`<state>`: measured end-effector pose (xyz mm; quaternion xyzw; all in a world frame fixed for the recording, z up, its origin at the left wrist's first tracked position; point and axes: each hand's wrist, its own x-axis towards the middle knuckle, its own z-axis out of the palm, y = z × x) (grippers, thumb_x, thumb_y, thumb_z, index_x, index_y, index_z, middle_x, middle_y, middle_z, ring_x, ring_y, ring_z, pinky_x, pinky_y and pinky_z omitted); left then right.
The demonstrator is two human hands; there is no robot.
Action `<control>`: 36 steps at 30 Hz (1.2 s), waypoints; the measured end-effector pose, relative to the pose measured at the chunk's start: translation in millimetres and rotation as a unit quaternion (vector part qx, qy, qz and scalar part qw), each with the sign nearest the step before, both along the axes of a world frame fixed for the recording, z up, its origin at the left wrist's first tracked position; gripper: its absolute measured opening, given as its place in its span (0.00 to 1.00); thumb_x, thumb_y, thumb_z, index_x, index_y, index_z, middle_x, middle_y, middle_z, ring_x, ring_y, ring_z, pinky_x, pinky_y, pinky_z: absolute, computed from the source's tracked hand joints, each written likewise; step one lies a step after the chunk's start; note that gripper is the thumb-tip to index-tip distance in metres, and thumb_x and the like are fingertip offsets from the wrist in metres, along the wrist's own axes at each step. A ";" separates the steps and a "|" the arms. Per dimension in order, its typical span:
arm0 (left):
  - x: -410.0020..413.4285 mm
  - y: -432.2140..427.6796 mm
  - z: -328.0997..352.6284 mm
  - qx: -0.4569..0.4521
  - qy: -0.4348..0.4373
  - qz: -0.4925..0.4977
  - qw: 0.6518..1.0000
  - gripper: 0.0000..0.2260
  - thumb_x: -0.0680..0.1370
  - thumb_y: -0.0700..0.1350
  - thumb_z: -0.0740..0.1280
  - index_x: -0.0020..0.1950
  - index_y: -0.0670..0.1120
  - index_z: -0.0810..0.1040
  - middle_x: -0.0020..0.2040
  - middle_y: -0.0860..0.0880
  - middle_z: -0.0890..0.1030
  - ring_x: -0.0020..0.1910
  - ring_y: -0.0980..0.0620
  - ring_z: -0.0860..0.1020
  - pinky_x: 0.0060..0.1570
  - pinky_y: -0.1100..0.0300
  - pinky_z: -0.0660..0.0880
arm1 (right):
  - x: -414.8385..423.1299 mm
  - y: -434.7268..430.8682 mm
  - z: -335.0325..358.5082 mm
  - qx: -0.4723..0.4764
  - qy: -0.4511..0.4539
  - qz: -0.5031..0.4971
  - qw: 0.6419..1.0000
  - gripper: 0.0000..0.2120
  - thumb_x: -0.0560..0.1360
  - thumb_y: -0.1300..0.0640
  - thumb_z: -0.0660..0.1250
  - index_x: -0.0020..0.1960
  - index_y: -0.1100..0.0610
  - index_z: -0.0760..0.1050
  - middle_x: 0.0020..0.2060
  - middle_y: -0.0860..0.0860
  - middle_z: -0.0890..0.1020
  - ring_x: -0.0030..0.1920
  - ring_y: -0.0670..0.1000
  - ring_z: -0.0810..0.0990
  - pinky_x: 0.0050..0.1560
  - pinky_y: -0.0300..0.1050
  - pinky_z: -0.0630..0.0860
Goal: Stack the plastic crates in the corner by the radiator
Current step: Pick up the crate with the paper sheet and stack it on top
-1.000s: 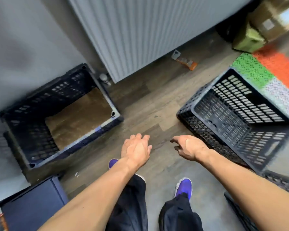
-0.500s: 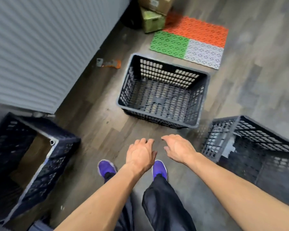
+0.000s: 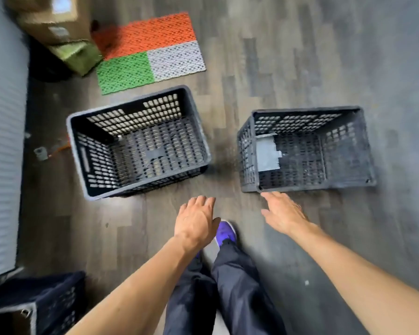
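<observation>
Two black perforated plastic crates stand open side up on the wooden floor ahead of me. The left crate (image 3: 82, 151) sits nearer the white radiator (image 3: 3, 153). The right crate (image 3: 247, 151) holds a grey patch on its inner wall. A third dark crate (image 3: 56, 301) shows at the bottom left, below the radiator's end. My left hand (image 3: 195, 221) hovers empty with fingers spread, short of both crates. My right hand (image 3: 282, 211) is empty too, fingertips just at the right crate's near rim.
An orange, green and white mesh mat (image 3: 150, 49) lies beyond the left crate. Cardboard boxes (image 3: 56, 22) and a green box (image 3: 78, 56) stand by the radiator's far end. A small orange-handled tool (image 3: 51, 151) lies beside the left crate. My purple shoe (image 3: 224, 232) is below my hands.
My view has swung right, away from the corner crate; the two loose crates now lie straight ahead. Both empty hands have spread apart, the right one reaching the right crate's near rim.
</observation>
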<state>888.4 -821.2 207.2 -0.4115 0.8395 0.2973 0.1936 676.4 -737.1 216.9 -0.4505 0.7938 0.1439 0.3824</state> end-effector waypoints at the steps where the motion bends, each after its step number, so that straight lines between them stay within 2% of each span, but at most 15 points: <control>1: -8.8 1.6 -1.7 -0.003 0.003 -0.013 1.000 0.24 0.78 0.56 0.62 0.72 0.49 0.67 0.67 0.49 0.72 0.67 0.46 0.69 0.64 0.52 0.68 | -6.7 9.6 -1.2 0.000 0.004 -0.017 1.000 0.25 0.78 0.53 0.63 0.74 0.56 0.64 0.70 0.55 0.70 0.70 0.59 0.67 0.67 0.52 0.67; 7: -59.5 16.7 -5.2 -0.007 0.005 -0.090 0.996 0.27 0.79 0.57 0.62 0.75 0.50 0.63 0.69 0.50 0.70 0.70 0.47 0.67 0.66 0.52 0.66 | -40.3 56.3 -9.6 -0.014 0.006 -0.105 0.994 0.27 0.78 0.54 0.63 0.76 0.54 0.61 0.73 0.51 0.67 0.72 0.56 0.65 0.70 0.50 0.64; 13: -126.3 40.3 -16.1 -0.013 -0.014 -0.124 0.992 0.27 0.79 0.56 0.62 0.76 0.50 0.62 0.70 0.49 0.70 0.70 0.47 0.66 0.66 0.52 0.65 | -92.9 97.1 -28.5 -0.018 -0.005 -0.127 0.992 0.26 0.79 0.54 0.63 0.75 0.54 0.62 0.72 0.51 0.68 0.71 0.55 0.65 0.69 0.50 0.65; 17: -176.4 64.1 -29.7 -0.005 -0.056 -0.118 0.991 0.26 0.79 0.54 0.62 0.75 0.50 0.63 0.68 0.49 0.70 0.69 0.46 0.66 0.65 0.52 0.66 | -145.6 126.4 -44.2 0.002 -0.025 -0.116 0.993 0.27 0.79 0.55 0.62 0.76 0.52 0.61 0.72 0.50 0.68 0.71 0.55 0.64 0.69 0.49 0.65; 26: -282.7 122.8 -74.4 0.044 -0.113 -0.023 0.992 0.24 0.79 0.51 0.62 0.75 0.50 0.63 0.68 0.48 0.71 0.69 0.46 0.67 0.64 0.52 0.68 | -278.8 156.2 -89.0 0.037 -0.051 -0.051 0.997 0.27 0.78 0.55 0.63 0.76 0.52 0.62 0.72 0.51 0.68 0.72 0.56 0.64 0.71 0.49 0.63; 29: -312.6 124.6 -93.7 0.038 -0.108 -0.020 0.993 0.24 0.79 0.51 0.62 0.74 0.50 0.64 0.68 0.47 0.72 0.68 0.45 0.68 0.63 0.52 0.68 | -307.4 150.1 -110.9 0.025 -0.053 -0.035 0.998 0.27 0.78 0.56 0.63 0.75 0.53 0.62 0.71 0.52 0.69 0.71 0.56 0.65 0.72 0.51 0.62; 36: -354.1 97.4 -153.9 0.005 -0.110 -0.039 0.993 0.23 0.78 0.51 0.64 0.72 0.51 0.66 0.65 0.46 0.73 0.66 0.44 0.70 0.61 0.50 0.68 | -340.2 126.1 -168.3 -0.024 -0.019 0.008 0.999 0.26 0.77 0.56 0.64 0.74 0.53 0.64 0.68 0.52 0.71 0.68 0.55 0.66 0.68 0.52 0.66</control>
